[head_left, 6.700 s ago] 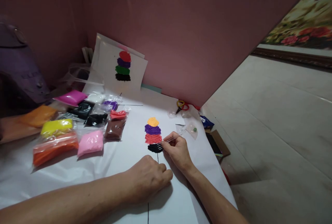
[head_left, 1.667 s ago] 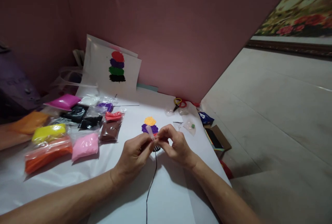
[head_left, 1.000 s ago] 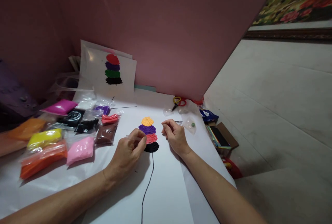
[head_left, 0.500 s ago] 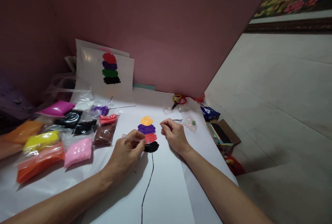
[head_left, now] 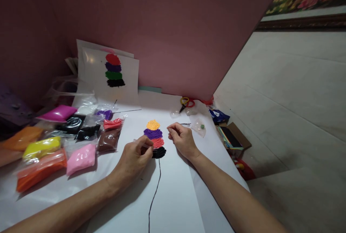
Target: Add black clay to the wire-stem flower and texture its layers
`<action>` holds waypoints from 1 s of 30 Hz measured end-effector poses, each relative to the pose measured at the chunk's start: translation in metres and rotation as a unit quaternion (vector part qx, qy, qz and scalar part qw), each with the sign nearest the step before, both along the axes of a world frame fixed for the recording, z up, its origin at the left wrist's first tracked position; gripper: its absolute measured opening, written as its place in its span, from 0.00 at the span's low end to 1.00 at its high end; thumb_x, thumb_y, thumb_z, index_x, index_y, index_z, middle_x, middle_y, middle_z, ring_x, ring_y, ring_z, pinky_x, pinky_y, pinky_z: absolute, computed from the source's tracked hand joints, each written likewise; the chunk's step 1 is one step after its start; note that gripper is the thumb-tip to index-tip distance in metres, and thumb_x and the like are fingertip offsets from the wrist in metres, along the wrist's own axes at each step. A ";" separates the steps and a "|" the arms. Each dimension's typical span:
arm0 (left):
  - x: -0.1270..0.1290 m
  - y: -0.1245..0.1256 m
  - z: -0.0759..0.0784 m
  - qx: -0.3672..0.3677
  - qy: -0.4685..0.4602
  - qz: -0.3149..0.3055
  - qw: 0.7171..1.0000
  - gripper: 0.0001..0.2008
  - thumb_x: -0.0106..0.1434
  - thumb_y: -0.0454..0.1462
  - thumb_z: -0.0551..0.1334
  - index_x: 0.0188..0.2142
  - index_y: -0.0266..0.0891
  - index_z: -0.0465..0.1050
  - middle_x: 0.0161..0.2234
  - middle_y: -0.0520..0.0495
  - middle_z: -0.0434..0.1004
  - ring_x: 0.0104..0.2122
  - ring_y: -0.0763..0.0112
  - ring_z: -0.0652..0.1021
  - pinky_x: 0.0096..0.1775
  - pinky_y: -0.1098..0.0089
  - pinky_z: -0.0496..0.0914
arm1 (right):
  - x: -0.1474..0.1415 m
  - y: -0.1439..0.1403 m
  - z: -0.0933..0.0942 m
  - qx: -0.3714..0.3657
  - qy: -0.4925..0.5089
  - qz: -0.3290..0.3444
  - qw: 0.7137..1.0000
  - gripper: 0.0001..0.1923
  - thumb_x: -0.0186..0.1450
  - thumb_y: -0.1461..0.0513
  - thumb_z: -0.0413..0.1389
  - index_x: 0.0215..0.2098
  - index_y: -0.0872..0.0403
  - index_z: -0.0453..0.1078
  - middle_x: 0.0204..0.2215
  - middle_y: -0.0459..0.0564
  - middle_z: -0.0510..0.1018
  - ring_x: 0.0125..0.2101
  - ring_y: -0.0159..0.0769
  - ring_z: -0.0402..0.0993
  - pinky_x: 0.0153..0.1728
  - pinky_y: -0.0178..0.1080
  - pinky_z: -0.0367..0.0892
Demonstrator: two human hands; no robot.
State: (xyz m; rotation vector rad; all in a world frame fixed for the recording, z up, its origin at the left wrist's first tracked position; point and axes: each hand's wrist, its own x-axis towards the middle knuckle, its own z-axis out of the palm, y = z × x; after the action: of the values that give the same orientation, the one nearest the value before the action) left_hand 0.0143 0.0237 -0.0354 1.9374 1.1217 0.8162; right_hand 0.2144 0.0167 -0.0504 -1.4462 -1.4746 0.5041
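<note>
My left hand (head_left: 137, 153) is closed in a pinch round a thin, clear tool, most of which its fingers hide. Its fingertips are at the left end of the black clay band (head_left: 159, 152). Above that band, red (head_left: 158, 143), purple (head_left: 153, 133) and yellow-orange clay (head_left: 153, 125) are stacked on the white paper (head_left: 173, 197), all with grooved surfaces. A wavy black line (head_left: 155, 193) runs down from the black clay. To the right of the stack, my right hand (head_left: 182, 139) rests on the paper, fingers pinched together; whether they hold anything is hidden.
Bags of coloured clay, among them pink (head_left: 81, 159), yellow (head_left: 42, 147) and brown (head_left: 108, 140), lie at the left. A card with a clay stack (head_left: 94, 71) leans on the wall behind. Scissors (head_left: 186, 104) and a clear packet (head_left: 199, 128) lie at the back right.
My left hand has shifted slightly to the right along the black clay. My right hand has stayed about where it was. The view has tilted a little.
</note>
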 end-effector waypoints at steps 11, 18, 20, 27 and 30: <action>-0.001 -0.001 0.001 0.056 0.016 -0.004 0.998 0.07 0.59 0.38 0.52 0.31 0.40 0.67 0.22 0.50 0.75 0.21 0.69 0.74 0.26 0.70 0.66 | 0.001 0.000 0.000 -0.007 -0.009 -0.004 1.000 0.07 0.65 0.62 0.53 0.32 0.52 0.72 0.20 0.43 0.74 0.20 0.31 0.68 0.24 0.33 0.63; -0.001 -0.001 0.001 0.103 0.015 -0.001 0.995 0.06 0.58 0.35 0.52 0.29 0.41 0.66 0.21 0.52 0.72 0.19 0.71 0.71 0.25 0.70 0.64 | 0.001 0.000 0.000 -0.007 -0.011 -0.002 1.000 0.07 0.65 0.62 0.53 0.32 0.52 0.71 0.20 0.43 0.74 0.20 0.31 0.69 0.25 0.33 0.63; -0.001 -0.002 0.001 0.113 0.014 0.001 0.994 0.06 0.58 0.35 0.52 0.28 0.41 0.67 0.21 0.52 0.72 0.20 0.70 0.71 0.25 0.70 0.64 | 0.001 0.000 0.000 -0.007 -0.011 -0.003 1.000 0.07 0.65 0.62 0.53 0.32 0.52 0.71 0.20 0.43 0.74 0.21 0.32 0.69 0.25 0.33 0.64; -0.001 -0.004 0.002 0.122 0.019 0.008 0.992 0.06 0.58 0.34 0.52 0.28 0.41 0.66 0.22 0.50 0.73 0.21 0.70 0.72 0.26 0.70 0.64 | 0.001 0.000 0.000 -0.010 -0.009 -0.005 1.000 0.06 0.65 0.62 0.53 0.32 0.52 0.72 0.20 0.43 0.75 0.21 0.32 0.70 0.25 0.34 0.64; 0.000 -0.004 0.003 0.127 0.021 0.015 0.992 0.06 0.58 0.35 0.52 0.27 0.41 0.66 0.22 0.50 0.73 0.21 0.70 0.71 0.25 0.70 0.64 | 0.001 0.000 0.000 -0.011 -0.003 -0.005 1.000 0.06 0.65 0.62 0.53 0.32 0.52 0.72 0.19 0.43 0.74 0.20 0.32 0.69 0.25 0.34 0.64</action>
State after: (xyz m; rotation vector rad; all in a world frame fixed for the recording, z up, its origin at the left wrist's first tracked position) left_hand 0.0147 0.0194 -0.0320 2.1583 1.1176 0.9778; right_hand 0.2156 0.0164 -0.0502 -1.4735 -1.4689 0.5120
